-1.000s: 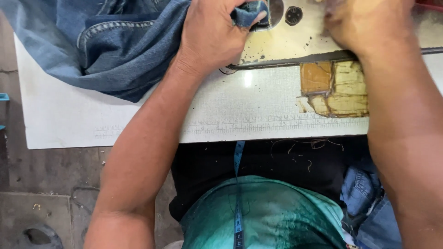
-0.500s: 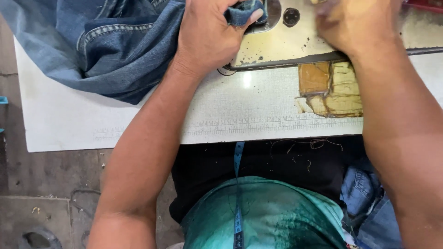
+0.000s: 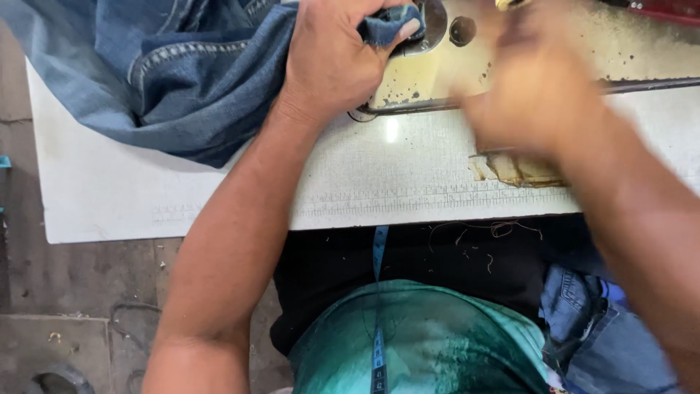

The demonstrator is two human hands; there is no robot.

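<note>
- Left hand: closed, fingers curled over a bunched fold of the blue jeans, thumb pinning the cloth at the left end of the sewing machine bed.
- Right hand: smeared with motion blur over the machine bed and the table edge. Cannot tell whether it is open or closed, or whether it holds anything.
- Jeans: piled at the top left corner of the white table, one fold drawn to the machine bed under the left hand. A stitched pocket edge shows on top of the pile; part of the cloth runs out of view at the top.
- Handling, as a judgement: denim looks thick and soft, heavy enough to drag, not slippery, not fragile. It will fold and bunch rather than hold shape. Best hold looks like a seam or a doubled edge near the machine, with the pile resting on the table.
- Machine bed: cream metal, chipped and stained, with a round metal plate beside the left thumb.
- Table: ruler marks along the near edge; a worn tan patch beneath the right hand.
- Nearer in: a blue measuring tape hangs down the person's teal shirt; more denim lies by the right leg.
</note>
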